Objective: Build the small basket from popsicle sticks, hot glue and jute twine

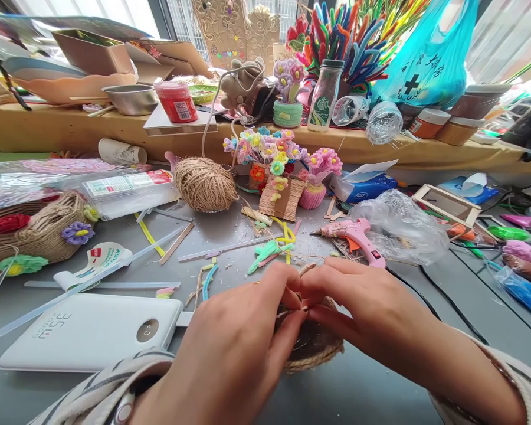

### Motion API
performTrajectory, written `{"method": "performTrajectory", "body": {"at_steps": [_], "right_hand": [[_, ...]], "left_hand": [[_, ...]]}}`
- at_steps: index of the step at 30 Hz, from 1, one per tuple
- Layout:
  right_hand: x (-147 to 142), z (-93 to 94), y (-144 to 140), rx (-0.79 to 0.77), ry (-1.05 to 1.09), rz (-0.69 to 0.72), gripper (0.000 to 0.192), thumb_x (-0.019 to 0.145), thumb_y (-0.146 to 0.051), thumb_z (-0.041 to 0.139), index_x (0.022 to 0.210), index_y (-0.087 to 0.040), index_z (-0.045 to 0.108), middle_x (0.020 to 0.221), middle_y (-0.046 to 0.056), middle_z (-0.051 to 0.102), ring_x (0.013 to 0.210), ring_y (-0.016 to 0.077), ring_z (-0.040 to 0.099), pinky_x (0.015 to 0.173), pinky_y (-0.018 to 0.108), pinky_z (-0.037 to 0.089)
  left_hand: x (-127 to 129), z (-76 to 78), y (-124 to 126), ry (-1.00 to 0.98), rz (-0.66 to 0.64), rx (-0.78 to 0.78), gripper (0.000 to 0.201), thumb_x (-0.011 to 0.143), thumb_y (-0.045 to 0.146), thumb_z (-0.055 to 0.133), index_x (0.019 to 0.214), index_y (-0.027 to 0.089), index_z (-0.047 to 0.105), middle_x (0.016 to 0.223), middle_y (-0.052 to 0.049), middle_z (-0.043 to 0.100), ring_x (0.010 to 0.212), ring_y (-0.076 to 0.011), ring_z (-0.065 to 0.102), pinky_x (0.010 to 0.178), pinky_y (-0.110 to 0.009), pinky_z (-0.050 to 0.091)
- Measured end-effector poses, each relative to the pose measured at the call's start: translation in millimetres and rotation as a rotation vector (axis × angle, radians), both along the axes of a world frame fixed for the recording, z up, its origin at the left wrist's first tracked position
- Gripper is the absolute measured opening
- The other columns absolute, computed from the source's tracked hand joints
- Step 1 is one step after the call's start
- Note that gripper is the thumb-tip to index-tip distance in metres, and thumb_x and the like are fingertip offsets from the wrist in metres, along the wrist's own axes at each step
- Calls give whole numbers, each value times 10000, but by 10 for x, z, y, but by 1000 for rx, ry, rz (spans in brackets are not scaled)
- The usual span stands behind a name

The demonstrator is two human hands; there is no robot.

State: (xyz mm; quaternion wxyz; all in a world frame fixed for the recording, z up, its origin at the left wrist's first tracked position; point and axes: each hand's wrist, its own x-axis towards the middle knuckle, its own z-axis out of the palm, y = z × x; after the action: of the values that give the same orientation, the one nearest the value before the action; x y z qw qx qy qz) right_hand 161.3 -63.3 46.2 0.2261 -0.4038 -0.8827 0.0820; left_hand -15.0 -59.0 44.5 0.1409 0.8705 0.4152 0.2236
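Nearest to me are my two hands, the left hand [234, 336] and the right hand [363, 301], and between them there is one round twine-edged piece [314, 345], placed low in the middle of my view, over the near part of the worktop [380, 383]. Its rim is brown twisted cord, its inner part is dark and a little shiny, and my fingers cover much of it. Both my hands are bent inward with the backs upward; the thumbs and forefingers meet, pinched together at the piece, on a thin strand as it seems. I cannot tell if the piece touches the worktop. To the left of my hands lies one white power bank [88, 333]. Somewhat farther are one pink glue gun [351, 236], lying on its side, and, just beside it, one crumpled clear bag [402, 227]. Behind these I see one ball of twine [206, 184] and one pink pot [313, 196] with pink flowers. Farthest, on the ledge [248, 139], there stand one metal bowl [130, 100], one red tub [176, 102] and one glass bottle [324, 97], and two clear cups [351, 110] are lying down.
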Motion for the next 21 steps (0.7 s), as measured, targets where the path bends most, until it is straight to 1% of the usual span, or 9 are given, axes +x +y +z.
{"method": "performTrajectory", "body": {"at_steps": [3,9,16,21], "right_hand": [[5,-1,-7,-14,17,6,49,835,-189,467,857,-182,510,753,-2,602,654,87,538,553,183,388],[1,-7,-12,-6,25,10,48,838,-187,464,791,-177,471,720,-19,566,624,65,503,547,169,366],[-6,-20,8,36,55,21,24,843,-181,447,831,-199,458,719,-24,573,650,77,508,559,176,368],[-7,-20,13,28,50,23,36,832,-172,467,854,-199,456,751,-27,589,679,80,516,582,179,371]], "left_hand": [[0,10,-6,8,6,2,169,790,176,502,891,257,394,710,84,628,608,-107,595,455,-197,378],[-17,24,-6,47,-3,-4,153,783,171,505,869,253,409,658,86,616,594,-111,599,419,-191,351],[-18,14,-2,49,13,0,120,797,185,488,854,254,410,652,83,608,584,-112,598,399,-190,344],[-4,6,2,57,19,-13,115,801,195,489,855,256,409,650,81,611,581,-120,598,403,-195,349]]}}
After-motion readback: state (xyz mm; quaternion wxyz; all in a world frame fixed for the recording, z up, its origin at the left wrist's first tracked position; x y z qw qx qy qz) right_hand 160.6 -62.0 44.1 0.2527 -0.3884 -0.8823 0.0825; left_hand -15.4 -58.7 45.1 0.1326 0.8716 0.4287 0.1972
